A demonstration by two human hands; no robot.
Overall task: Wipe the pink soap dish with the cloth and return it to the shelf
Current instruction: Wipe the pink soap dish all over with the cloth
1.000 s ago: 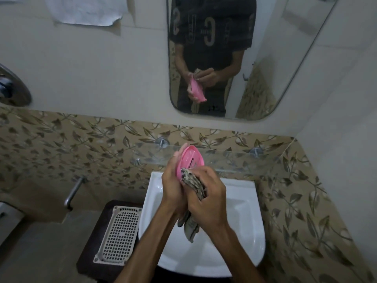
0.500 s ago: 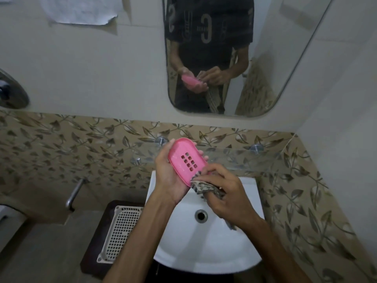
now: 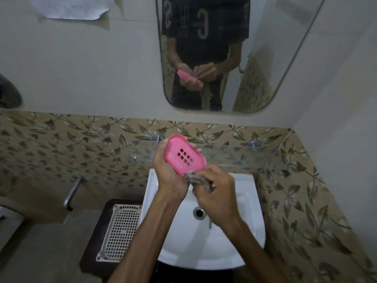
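- White ceramic, the basin (image 3: 240, 237) lies nearest, right under both forearms, and serves as the landmark here.
- Above the basin's back half, the right hand (image 3: 216, 193) has its fingers curled round a bunched grey cloth (image 3: 196, 178), which touches the near end of the soap dish.
- Just left of that, over the basin's back rim, the left hand (image 3: 169, 176) cradles the pink soap dish (image 3: 184, 155) from beneath, fingers wrapped up along its long sides, slotted face turned towards the camera.
- The dish looks like thin, stiff plastic: probably light, and slick if wet. The long edges seem the safest hold, leaving the face free for wiping.
- Behind the basin, on the leaf-patterned tiles, the glass shelf (image 3: 234, 154) waits just beyond the dish.
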